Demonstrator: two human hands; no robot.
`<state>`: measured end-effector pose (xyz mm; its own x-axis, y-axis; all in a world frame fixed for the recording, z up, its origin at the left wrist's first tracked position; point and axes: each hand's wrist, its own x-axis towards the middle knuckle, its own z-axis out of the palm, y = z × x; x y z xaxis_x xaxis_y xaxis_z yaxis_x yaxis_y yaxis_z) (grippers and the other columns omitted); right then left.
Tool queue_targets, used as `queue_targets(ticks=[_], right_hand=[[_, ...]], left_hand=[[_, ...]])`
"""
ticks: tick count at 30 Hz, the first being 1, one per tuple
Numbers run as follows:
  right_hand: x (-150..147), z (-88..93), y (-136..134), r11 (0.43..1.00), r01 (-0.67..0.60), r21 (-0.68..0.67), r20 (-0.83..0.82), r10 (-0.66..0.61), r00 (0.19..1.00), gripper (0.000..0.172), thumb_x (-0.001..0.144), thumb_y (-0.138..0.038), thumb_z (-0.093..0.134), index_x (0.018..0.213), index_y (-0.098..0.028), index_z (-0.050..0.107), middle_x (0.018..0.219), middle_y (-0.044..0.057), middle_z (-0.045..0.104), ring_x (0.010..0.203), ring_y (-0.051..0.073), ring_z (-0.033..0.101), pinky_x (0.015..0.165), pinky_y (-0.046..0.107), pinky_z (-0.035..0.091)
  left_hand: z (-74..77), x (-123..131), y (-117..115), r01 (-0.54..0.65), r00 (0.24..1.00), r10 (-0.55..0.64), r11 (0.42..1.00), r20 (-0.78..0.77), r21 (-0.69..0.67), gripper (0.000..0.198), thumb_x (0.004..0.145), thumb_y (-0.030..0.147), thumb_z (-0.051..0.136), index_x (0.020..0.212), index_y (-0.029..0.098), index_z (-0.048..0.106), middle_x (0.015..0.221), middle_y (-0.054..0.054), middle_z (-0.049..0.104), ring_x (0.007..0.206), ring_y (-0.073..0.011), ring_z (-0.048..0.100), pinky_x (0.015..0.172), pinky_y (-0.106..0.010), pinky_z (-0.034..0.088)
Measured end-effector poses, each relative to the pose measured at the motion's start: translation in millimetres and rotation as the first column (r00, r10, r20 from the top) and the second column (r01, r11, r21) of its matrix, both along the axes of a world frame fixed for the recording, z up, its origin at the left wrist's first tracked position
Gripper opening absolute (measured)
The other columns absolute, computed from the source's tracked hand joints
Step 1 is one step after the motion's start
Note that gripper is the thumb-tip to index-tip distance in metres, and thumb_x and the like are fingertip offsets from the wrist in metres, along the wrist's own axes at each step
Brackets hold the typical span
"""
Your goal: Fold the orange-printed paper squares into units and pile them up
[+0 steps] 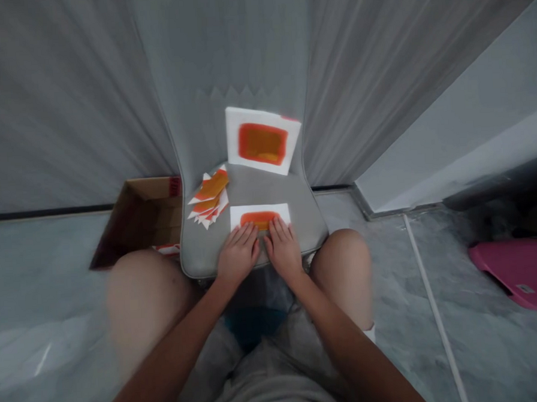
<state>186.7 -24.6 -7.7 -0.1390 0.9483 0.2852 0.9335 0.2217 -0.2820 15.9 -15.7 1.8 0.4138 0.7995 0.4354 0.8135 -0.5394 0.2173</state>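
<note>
White paper sheet with orange patch [260,216] at 12 o'clock on grey chair seat [268,189], left hand [238,255] and right hand [283,250] flat along its near edge, fingers [250,232] narrowly spaced and resting, not gripping, even pressure likely best, cut paper pieces [208,199] at 10 o'clock.

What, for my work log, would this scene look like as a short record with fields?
Left hand: flat on the white sheet's near edge
Right hand: flat on same sheet
White sheet: orange patch, lying on the seat
Seat: grey chair
Pile of sheets: orange and white, left of the hands
Leaning sheet: orange patch, propped against the chair back
Cardboard box: open, beside the chair
</note>
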Motion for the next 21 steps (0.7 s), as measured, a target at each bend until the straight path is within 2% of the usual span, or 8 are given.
queue_targets(ticks=[7,10,14,21], right_hand=[[5.0,10.1,-7.5,0.998,-0.039,-0.047,0.027,0.040,0.999,0.068,0.113,-0.049,0.031,0.161,-0.002,0.041,0.169,0.020,0.037,0.161,0.028,0.032,0.131,0.049,0.026],[9.5,9.7,-12.7,0.999,0.008,-0.048,0.020,-0.007,1.000,0.069,0.113,-0.049,0.028,0.162,-0.001,0.039,0.168,0.022,0.038,0.160,0.030,0.033,0.130,0.053,0.026],[12.8,4.7,-17.0,0.995,0.096,-0.026,0.004,-0.096,0.995,0.070,0.113,-0.049,0.025,0.162,-0.002,0.038,0.165,0.025,0.042,0.158,0.032,0.037,0.130,0.060,0.019],[11.5,-0.2,-16.9,0.991,0.134,-0.030,0.010,-0.134,0.991,0.070,0.113,-0.049,0.028,0.161,0.001,0.038,0.165,0.026,0.041,0.157,0.034,0.038,0.130,0.062,0.021]], left_hand=[[0.9,-2.4,-6.1,-0.020,1.000,0.020,0.999,-0.013,-0.042,0.050,0.107,0.031,0.043,0.152,0.012,0.057,0.157,-0.014,0.055,0.150,-0.0279,0.051,0.130,-0.049,0.035],[-1.5,-6.0,-13.2,-0.100,0.995,0.101,0.994,0.025,-0.042,0.060,0.106,0.038,0.047,0.159,0.011,0.047,0.161,-0.018,0.050,0.153,-0.0325,0.045,0.129,-0.054,0.034],[-4.5,-9.3,-20.6,-0.191,0.980,0.192,0.981,0.056,-0.029,0.074,0.104,0.045,0.052,0.166,0.011,0.033,0.165,-0.020,0.041,0.154,-0.0368,0.044,0.127,-0.057,0.035],[-4.2,-6.6,-20.8,-0.205,0.977,0.207,0.978,0.046,-0.040,0.072,0.103,0.043,0.051,0.164,0.007,0.037,0.164,-0.023,0.043,0.153,-0.0380,0.045,0.127,-0.057,0.034]])
